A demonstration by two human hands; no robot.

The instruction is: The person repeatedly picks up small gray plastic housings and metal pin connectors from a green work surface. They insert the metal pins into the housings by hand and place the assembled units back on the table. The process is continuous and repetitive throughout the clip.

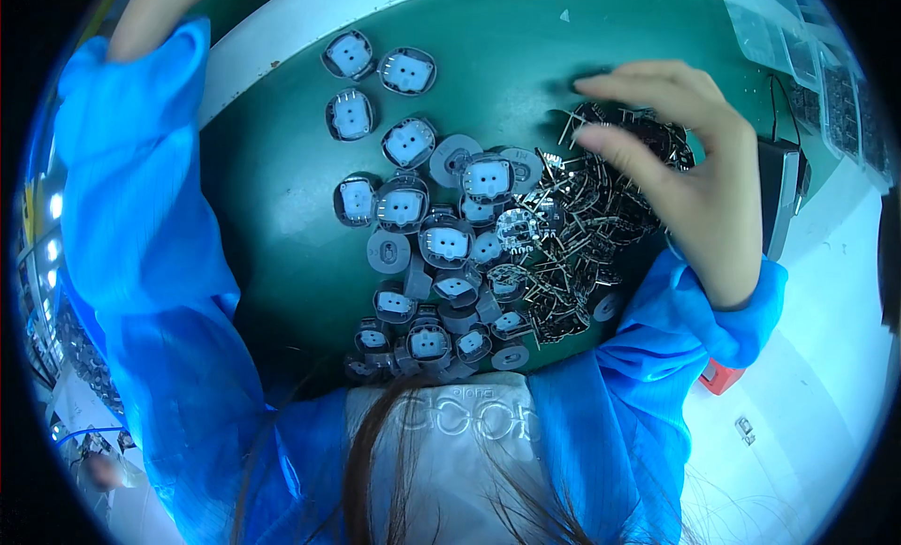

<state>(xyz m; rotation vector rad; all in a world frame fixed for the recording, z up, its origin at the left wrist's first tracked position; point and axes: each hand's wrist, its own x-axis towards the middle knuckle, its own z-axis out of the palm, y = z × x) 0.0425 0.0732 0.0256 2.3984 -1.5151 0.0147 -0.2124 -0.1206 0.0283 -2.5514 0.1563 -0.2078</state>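
Note:
My right hand (pixel 694 142) hovers over the upper part of a heap of small black circuit boards with metal pins (pixel 591 235). Its thumb and fingers are apart, with nothing visible between them. Only my left wrist (pixel 155 15) shows at the upper left; the hand itself is beyond the top edge. Left of the heap lie several grey plastic housings (pixel 408 143) with pale inserts and pins, some spread singly and others piled up. Round grey caps (pixel 388 251) lie among them. One round board (pixel 516 228) rests where the heap meets the housings.
A green mat (pixel 282 198) covers the worktop, with a white rim (pixel 272 38) along its far left. Clear plastic bins (pixel 798 38) stand at the far right. A dark grey box with a cable (pixel 779 189) sits right of my hand, and a red object (pixel 721 376) lies below my sleeve.

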